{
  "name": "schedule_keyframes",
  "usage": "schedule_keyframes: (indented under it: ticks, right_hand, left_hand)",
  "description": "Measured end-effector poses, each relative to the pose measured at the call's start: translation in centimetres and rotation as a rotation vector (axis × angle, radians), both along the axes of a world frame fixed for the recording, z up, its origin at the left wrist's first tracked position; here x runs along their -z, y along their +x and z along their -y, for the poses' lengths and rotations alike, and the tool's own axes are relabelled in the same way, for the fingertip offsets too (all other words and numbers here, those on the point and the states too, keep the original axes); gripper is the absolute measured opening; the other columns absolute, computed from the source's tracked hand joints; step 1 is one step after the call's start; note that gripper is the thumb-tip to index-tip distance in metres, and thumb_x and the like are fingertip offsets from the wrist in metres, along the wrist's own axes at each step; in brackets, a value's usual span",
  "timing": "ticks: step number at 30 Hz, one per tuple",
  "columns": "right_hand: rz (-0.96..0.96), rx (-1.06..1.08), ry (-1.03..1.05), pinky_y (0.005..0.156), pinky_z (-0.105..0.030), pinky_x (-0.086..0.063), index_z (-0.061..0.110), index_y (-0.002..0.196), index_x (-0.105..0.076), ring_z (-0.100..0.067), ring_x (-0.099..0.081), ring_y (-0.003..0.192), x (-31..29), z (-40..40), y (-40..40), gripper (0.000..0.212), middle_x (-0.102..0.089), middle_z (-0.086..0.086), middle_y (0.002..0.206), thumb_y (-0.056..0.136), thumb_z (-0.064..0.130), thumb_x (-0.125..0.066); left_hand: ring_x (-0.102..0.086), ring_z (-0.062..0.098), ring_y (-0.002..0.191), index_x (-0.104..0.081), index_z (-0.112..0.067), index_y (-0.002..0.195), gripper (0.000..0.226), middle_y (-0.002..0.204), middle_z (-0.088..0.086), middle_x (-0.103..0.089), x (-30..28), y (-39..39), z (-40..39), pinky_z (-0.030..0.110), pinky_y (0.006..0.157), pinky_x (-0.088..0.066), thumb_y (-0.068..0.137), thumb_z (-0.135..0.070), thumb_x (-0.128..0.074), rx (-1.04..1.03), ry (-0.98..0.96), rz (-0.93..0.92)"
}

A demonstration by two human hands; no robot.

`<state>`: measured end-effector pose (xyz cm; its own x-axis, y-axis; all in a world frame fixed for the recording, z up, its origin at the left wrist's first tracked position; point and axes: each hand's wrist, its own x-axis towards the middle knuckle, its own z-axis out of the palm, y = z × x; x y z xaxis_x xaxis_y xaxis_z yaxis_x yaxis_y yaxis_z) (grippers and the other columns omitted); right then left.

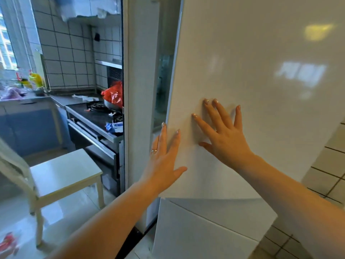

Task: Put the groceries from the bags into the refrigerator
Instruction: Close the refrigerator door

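Note:
The white glossy refrigerator door (252, 71) fills the right half of the head view and stands slightly ajar, with a narrow dark gap (164, 81) along its left edge. My left hand (164, 156) lies flat on the door near that edge, fingers spread, a ring on one finger. My right hand (224, 135) presses flat on the door a little higher and to the right, fingers apart. Neither hand holds anything. A red plastic bag (113, 94) sits in a metal bowl on the stove at the back. The refrigerator's inside is almost wholly hidden.
A white chair (61, 174) stands on the shiny floor at the left. Behind it is a black stove (97, 116) with small packets on it, and a counter under the window. A lower white refrigerator drawer front (205, 230) sits below the door. Something red lies at the floor's bottom left corner (7, 242).

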<state>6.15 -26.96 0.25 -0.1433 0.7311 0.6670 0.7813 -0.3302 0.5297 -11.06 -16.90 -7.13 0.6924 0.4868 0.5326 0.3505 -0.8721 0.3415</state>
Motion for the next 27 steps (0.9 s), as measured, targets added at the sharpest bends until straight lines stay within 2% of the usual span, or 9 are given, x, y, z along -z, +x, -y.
schedule_keyframes:
  ticks: [4, 7, 12, 16, 19, 25, 27]
  right_hand:
    - [0.068, 0.025, -0.019, 0.106, -0.070, -0.010, 0.021, 0.144, -0.036, -0.033, -0.016, 0.143, -0.4, -3.9, 2.7, 0.086, -0.019, -0.016, 0.154, 0.070, 0.038, -0.078]
    - [0.119, 0.036, -0.055, 0.106, -0.070, -0.009, 0.021, 0.142, -0.040, -0.033, -0.017, 0.143, -1.2, -6.5, 5.4, 0.087, -0.021, -0.015, 0.154, 0.067, 0.039, -0.079]
    - [0.146, 0.094, -0.055, 0.104, -0.071, -0.010, 0.018, 0.138, -0.046, -0.035, -0.022, 0.141, -1.2, -10.3, 9.1, 0.085, -0.027, -0.016, 0.152, 0.063, 0.039, -0.080]
    - [0.172, 0.138, -0.050, 0.104, -0.071, -0.009, 0.017, 0.135, -0.049, -0.035, -0.024, 0.140, -0.9, -12.3, 11.4, 0.081, -0.030, -0.017, 0.150, 0.063, 0.039, -0.078]
    - [0.162, 0.182, -0.063, 0.103, -0.070, -0.007, 0.016, 0.136, -0.048, -0.035, -0.024, 0.140, -0.9, -13.3, 12.4, 0.088, -0.031, -0.017, 0.150, 0.058, 0.040, -0.082]
    - [0.168, 0.224, -0.047, 0.104, -0.069, -0.007, 0.018, 0.138, -0.045, -0.033, -0.019, 0.141, -0.6, -13.6, 12.4, 0.090, -0.027, -0.017, 0.152, 0.059, 0.042, -0.081]
    - [0.160, 0.256, -0.072, 0.104, -0.069, -0.008, 0.018, 0.139, -0.044, -0.033, -0.019, 0.141, -0.7, -13.6, 12.0, 0.091, -0.026, -0.016, 0.152, 0.059, 0.042, -0.081]
  left_hand:
    - [0.018, 0.027, 0.141, 0.022, -0.037, 0.143, 0.105, 0.144, -0.005, 0.042, -0.6, 3.2, -5.0, 0.043, 0.114, -0.013, 0.083, -0.046, -0.064, 0.013, -0.018, -0.055]
    - [0.017, 0.026, 0.142, 0.019, -0.038, 0.144, 0.112, 0.147, -0.007, 0.037, -0.9, 6.2, -8.7, 0.045, 0.114, -0.013, 0.075, -0.054, -0.068, 0.053, -0.090, -0.056]
    - [0.017, 0.018, 0.142, 0.023, -0.049, 0.133, 0.116, 0.148, -0.012, 0.035, -0.9, 11.2, -13.4, 0.045, 0.114, -0.014, 0.067, -0.060, -0.071, 0.113, -0.188, -0.008]
    - [0.012, 0.019, 0.142, 0.024, -0.047, 0.132, 0.114, 0.151, -0.009, 0.028, -0.9, 14.5, -15.7, 0.043, 0.113, -0.016, 0.072, -0.054, -0.072, 0.120, -0.188, 0.031]
    - [0.010, 0.020, 0.141, 0.025, -0.046, 0.131, 0.110, 0.152, -0.010, 0.025, -1.0, 16.3, -16.7, 0.044, 0.113, -0.018, 0.076, -0.048, -0.070, 0.130, -0.209, 0.065]
    - [0.011, 0.008, 0.135, 0.031, -0.051, 0.125, 0.109, 0.146, -0.018, 0.025, 0.1, 17.4, -18.0, 0.041, 0.112, -0.020, 0.079, -0.045, -0.068, 0.135, -0.147, 0.118]
    - [0.011, 0.006, 0.134, 0.026, -0.054, 0.126, 0.105, 0.146, -0.019, 0.023, 0.4, 17.5, -18.3, 0.040, 0.112, -0.020, 0.079, -0.045, -0.068, 0.169, -0.137, 0.151]
